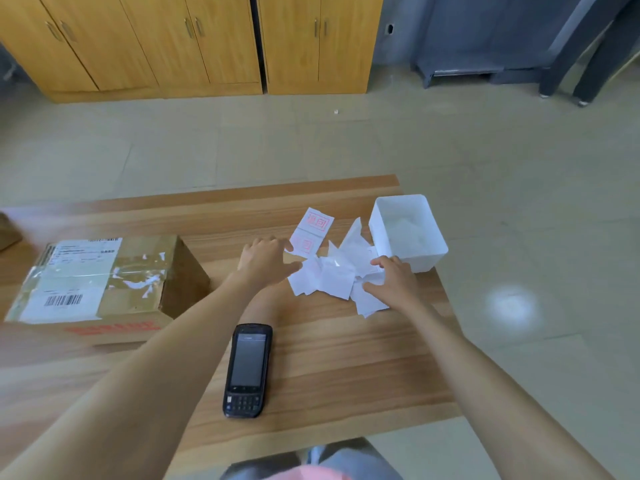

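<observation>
White paper slips [337, 275] are lying in a loose, overlapping heap on the far right part of the wooden table [329, 358]. That heap sits right between the two hands, so whatever comes next looks like a two-sided scoop or squaring-up to me. The pile is wider than it is deep, running roughly left to right, with a couple of red-stamped slips [311, 230] trailing off its far left corner. The left hand [268, 259] comes in from the left, palm down. Its fingers [289, 244] are spread and straight, with the tips at the pile's left edge, next to the stamped ones. The right hand [394, 278] is on the opposite side, also flat and splayed, and its fingers [378, 261] seem to rest on the rightmost sheets. Neither hand is pinching or curling around anything, just loose and open over the paper. Both are about equally close, though the right one looks a bit more planted on the slips. Just past the right hand is a white plastic bin [429, 259], with its near corner touching or nearly touching the heap, so I'd guess that's where the slips are headed. Nearer the person, a black handheld scanner [247, 368] lies face up between the forearms, well apart from the paper. A taped cardboard box [104, 282] with shipping labels sits off to the left.
</observation>
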The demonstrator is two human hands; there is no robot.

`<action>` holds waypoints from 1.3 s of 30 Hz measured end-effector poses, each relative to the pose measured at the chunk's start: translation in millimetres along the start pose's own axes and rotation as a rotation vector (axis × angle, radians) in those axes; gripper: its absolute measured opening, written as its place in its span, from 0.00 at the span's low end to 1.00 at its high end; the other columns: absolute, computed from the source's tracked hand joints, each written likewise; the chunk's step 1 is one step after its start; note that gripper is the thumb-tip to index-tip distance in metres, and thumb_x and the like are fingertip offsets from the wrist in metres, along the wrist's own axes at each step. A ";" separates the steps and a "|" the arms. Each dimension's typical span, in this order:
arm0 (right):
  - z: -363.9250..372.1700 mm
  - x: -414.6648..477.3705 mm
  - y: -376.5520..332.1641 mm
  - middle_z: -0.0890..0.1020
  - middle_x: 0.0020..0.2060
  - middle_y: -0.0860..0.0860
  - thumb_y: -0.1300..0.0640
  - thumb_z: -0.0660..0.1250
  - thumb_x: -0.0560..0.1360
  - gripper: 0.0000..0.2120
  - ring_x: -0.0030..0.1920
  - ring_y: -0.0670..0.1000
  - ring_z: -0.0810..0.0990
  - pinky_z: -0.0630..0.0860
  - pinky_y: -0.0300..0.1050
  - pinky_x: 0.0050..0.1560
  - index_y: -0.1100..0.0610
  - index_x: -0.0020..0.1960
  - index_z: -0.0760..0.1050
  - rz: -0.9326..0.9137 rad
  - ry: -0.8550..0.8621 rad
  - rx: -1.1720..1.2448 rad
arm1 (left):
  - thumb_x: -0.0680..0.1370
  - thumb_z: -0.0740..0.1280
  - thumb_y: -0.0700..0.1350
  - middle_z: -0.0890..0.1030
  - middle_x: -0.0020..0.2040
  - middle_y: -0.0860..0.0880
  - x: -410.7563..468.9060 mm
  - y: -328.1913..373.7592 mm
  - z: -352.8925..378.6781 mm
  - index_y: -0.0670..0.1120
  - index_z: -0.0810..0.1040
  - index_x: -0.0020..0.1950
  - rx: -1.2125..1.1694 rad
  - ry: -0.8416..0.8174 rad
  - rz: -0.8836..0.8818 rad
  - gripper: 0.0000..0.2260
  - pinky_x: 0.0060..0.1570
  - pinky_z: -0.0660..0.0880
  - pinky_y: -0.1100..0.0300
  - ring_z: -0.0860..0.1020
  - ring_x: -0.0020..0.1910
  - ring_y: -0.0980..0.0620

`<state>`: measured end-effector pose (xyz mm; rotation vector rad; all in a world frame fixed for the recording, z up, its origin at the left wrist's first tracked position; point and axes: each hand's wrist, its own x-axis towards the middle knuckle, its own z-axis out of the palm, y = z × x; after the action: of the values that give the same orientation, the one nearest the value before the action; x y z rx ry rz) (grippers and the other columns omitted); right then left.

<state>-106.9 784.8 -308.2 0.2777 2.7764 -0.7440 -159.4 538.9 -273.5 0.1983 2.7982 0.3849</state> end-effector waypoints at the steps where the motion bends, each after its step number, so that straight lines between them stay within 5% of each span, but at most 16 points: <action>1: 5.0 2.1 1.6 0.71 0.63 0.51 0.51 0.69 0.73 0.24 0.65 0.55 0.68 0.68 0.46 0.57 0.53 0.67 0.69 -0.004 -0.023 -0.007 | 0.76 0.65 0.58 0.75 0.64 0.50 0.8 0.3 6.1 0.51 0.73 0.65 0.003 -0.021 -0.010 0.20 0.62 0.65 0.52 0.70 0.65 0.47; 17: 57.8 17.7 44.2 0.61 0.69 0.54 0.56 0.73 0.71 0.33 0.66 0.59 0.66 0.72 0.49 0.57 0.56 0.71 0.62 0.116 -0.122 -0.077 | 0.76 0.65 0.57 0.75 0.63 0.50 23.1 0.8 59.0 0.52 0.73 0.64 -0.011 -0.146 -0.099 0.19 0.61 0.64 0.55 0.70 0.63 0.48; 25: 62.2 22.4 48.0 0.69 0.65 0.57 0.63 0.71 0.71 0.34 0.64 0.58 0.70 0.72 0.49 0.55 0.55 0.73 0.60 0.153 -0.094 0.141 | 0.76 0.65 0.58 0.75 0.63 0.50 26.6 1.6 72.3 0.52 0.74 0.64 0.005 -0.169 -0.101 0.19 0.61 0.64 0.54 0.70 0.64 0.47; 32: 49.5 25.8 51.2 0.75 0.40 0.51 0.63 0.66 0.76 0.26 0.43 0.50 0.74 0.67 0.41 0.40 0.55 0.72 0.64 0.188 -0.043 0.356 | 0.76 0.65 0.56 0.76 0.62 0.50 31.6 4.1 65.5 0.51 0.73 0.64 0.006 -0.159 -0.071 0.19 0.61 0.65 0.54 0.71 0.63 0.48; 36: 39.6 28.4 54.3 0.72 0.40 0.49 0.61 0.65 0.77 0.11 0.45 0.50 0.72 0.65 0.41 0.43 0.58 0.58 0.75 0.144 -0.021 0.343 | 0.77 0.65 0.57 0.75 0.62 0.50 33.8 5.5 57.9 0.51 0.73 0.65 0.014 -0.144 -0.049 0.19 0.62 0.65 0.54 0.71 0.63 0.48; 39: 29.6 27.1 53.4 0.68 0.35 0.43 0.59 0.63 0.79 0.02 0.43 0.50 0.70 0.63 0.39 0.36 0.54 0.47 0.71 0.133 0.005 0.316 | 0.76 0.65 0.56 0.75 0.63 0.49 35.2 8.2 49.9 0.50 0.73 0.65 0.006 -0.130 -0.027 0.19 0.62 0.65 0.53 0.71 0.63 0.47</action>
<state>-113.7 818.3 -365.6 0.5177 2.6048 -1.1463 -175.8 564.9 -326.9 0.1800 2.6718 0.3441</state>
